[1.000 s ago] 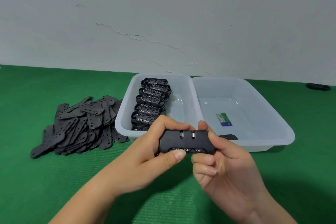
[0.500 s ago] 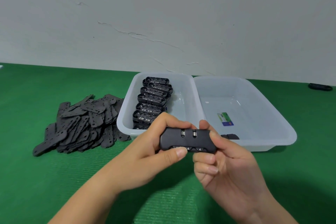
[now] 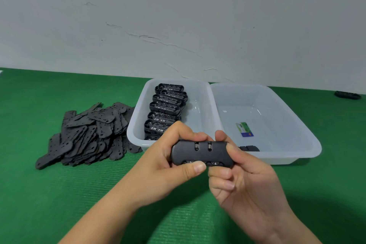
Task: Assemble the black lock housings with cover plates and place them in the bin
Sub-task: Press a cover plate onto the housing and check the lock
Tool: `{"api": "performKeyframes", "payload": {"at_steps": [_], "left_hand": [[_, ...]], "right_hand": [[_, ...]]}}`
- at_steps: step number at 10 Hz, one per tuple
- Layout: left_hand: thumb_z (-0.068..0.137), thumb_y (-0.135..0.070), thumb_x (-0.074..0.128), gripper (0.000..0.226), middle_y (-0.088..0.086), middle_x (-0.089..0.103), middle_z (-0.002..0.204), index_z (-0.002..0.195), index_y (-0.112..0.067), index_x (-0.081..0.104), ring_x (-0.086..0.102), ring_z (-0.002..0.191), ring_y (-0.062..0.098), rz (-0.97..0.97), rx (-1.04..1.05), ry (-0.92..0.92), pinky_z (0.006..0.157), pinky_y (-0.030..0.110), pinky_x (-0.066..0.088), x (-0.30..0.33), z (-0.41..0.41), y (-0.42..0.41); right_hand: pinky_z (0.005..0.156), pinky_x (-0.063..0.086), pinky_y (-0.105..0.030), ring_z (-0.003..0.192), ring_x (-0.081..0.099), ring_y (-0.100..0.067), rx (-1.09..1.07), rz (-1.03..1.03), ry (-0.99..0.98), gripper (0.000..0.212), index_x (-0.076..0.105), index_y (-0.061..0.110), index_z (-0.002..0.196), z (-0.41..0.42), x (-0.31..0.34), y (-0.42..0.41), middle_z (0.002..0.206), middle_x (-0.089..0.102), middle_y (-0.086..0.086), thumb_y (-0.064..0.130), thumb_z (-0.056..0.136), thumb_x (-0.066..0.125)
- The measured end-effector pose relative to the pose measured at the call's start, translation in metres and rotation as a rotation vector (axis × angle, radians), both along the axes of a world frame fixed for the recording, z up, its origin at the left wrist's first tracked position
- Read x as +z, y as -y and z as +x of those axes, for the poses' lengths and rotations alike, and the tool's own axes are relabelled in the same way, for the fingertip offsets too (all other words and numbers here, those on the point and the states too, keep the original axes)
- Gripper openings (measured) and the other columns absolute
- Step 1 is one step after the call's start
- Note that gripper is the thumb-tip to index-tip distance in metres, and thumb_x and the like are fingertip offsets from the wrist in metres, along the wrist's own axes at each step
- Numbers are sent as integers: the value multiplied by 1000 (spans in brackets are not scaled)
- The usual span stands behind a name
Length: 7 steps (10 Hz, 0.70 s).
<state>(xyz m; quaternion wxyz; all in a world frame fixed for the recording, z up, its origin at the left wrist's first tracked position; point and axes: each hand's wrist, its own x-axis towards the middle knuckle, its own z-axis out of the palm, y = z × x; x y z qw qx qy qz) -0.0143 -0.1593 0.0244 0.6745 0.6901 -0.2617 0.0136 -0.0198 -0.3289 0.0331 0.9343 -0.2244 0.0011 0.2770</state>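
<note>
Both hands held above the green mat (image 3: 59, 194), meeting on one black lock housing (image 3: 202, 153).
Left hand (image 3: 164, 172): fingers curled over the far edge of the housing's left end, thumb pressed against its near face.
Right hand (image 3: 245, 182): thumb laid on top of the right end, index finger behind it, remaining fingers curled beneath.
Housing held level and lengthwise between the hands; two small slots visible on its top face, number dials on its near face.
Just beyond the left hand: left bin (image 3: 136, 125), translucent, containing a row of open black housings (image 3: 166, 105).
Just beyond the right hand: right bin (image 3: 297, 125), translucent, touching the left bin; one assembled black lock (image 3: 249, 148) at its near wall, a small green-and-blue card (image 3: 244, 129) on its floor.
Left of the left hand, beside the left bin: heap of dark cover plates (image 3: 87, 132) on the mat.
Far right, near the grey wall (image 3: 178, 16): small black object (image 3: 347, 94), identity not discernible.
</note>
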Motion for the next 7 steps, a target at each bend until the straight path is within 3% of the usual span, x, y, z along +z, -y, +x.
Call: {"api": "performKeyframes", "payload": {"at_steps": [2,3,5,7], "left_hand": [[74,-23,71,29,-16,67,107,98,-37,60,61,97,1,-9,32,-7,78,13,47,2,-1,3],[77,-26,70,33,-20,63,111,106,-36,57,59,95,-3,77,44,28,70,10,46,8,-2,0],[82,-22,65,37,-15,59,118,116,-35,56,57,112,7,144,19,79,84,18,50,18,-6,-7],[77,-25,68,34,-19,61,110,105,-40,57,59,99,-2,100,77,60,70,13,49,18,-8,-3]], "right_hand": [[35,41,-21,42,47,-13,-16,-34,9,51,74,8,87,-1,2,-1,80,67,-12,7,38,90],[35,40,-20,41,47,-12,-28,-60,37,50,74,8,85,1,5,0,77,67,-11,8,38,90],[35,41,-20,41,48,-12,-15,-53,71,48,74,9,86,1,10,1,76,67,-9,9,40,90],[36,41,-20,41,48,-12,-2,-46,61,47,74,8,86,-1,11,-3,77,67,-10,8,42,89]]}}
